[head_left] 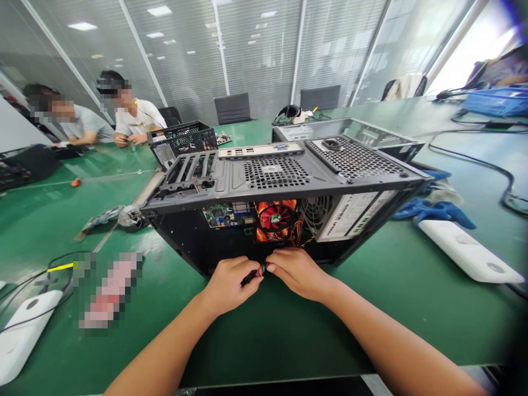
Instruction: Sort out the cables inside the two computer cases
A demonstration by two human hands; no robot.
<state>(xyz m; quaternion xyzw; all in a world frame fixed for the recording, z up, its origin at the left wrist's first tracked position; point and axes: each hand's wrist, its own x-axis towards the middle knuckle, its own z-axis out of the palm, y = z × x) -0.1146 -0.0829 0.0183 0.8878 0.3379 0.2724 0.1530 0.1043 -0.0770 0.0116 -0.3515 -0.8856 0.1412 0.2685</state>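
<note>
A black computer case (225, 190) stands in front of me with its open side facing my hands. Inside it I see part of a motherboard (220, 213), a red fan (275, 217) and a power supply (348, 219) with a white label. At the case's near edge, my left hand (229, 283) is closed on a bundle of coloured wires (261, 270), with a black part of it between thumb and fingers. Close beside it, my right hand (299, 273) pinches the same bundle. The far ends of the wires are hidden.
Another open case (350, 129) stands behind, and a smaller black one (183, 137) at the back left. Blue gloves (437, 210) and a white power strip (470, 253) lie right. Left are another white strip (31, 327) and cables. Two people sit at the far left.
</note>
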